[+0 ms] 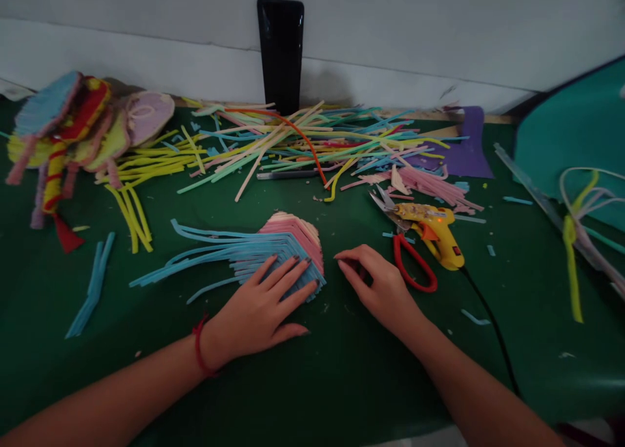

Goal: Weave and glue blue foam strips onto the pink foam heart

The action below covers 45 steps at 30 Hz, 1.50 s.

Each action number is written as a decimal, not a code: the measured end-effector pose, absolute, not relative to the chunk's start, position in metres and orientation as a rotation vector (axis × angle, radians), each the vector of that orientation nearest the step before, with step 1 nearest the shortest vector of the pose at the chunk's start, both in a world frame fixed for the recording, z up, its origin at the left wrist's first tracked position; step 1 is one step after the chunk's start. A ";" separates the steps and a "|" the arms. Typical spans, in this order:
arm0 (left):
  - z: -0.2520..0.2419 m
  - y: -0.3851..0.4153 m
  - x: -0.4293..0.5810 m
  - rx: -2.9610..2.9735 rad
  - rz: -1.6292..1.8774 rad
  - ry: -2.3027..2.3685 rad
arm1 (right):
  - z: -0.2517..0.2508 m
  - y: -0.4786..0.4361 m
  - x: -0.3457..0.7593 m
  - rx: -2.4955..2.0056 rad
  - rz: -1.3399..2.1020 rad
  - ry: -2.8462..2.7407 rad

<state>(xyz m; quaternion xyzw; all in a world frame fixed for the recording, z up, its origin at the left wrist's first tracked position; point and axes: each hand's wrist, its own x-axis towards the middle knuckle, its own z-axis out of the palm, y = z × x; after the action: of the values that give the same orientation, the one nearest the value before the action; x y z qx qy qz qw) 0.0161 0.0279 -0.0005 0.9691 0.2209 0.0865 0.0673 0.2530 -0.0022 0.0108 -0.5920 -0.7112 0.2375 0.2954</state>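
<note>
My left hand lies flat, fingers spread, on the lower part of a heart-shaped piece made of pink and blue foam strips, whose loose blue strip ends trail off to the left. A red cord circles that wrist. My right hand rests on the green table cover just right of the piece, fingers curled inward with the fingertips near its edge; nothing shows in them. Just right of this hand lie red-handled scissors and a yellow glue gun.
A heap of coloured foam strips spreads across the back. Finished strip pieces are stacked at the far left. A black phone leans on the wall. The glue gun's black cable runs toward me. Teal sheet at right.
</note>
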 end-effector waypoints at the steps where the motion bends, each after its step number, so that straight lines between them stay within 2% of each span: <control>1: -0.001 0.026 0.016 2.924 0.265 0.666 | 0.010 -0.002 0.252 -1.569 0.637 -1.890; 11: -0.003 0.020 0.017 2.974 0.215 0.689 | 0.000 -0.004 0.245 -1.449 0.698 -1.978; 45: -0.005 0.020 0.018 2.941 0.172 0.664 | -0.005 -0.002 0.246 -1.452 0.679 -2.029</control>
<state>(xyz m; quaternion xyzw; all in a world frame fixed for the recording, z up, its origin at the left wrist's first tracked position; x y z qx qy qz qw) 0.0183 0.0199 -0.0047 0.9720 0.2195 0.0570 0.0608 0.2463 -0.0017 -0.0050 -0.5398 -0.7547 0.2527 0.2742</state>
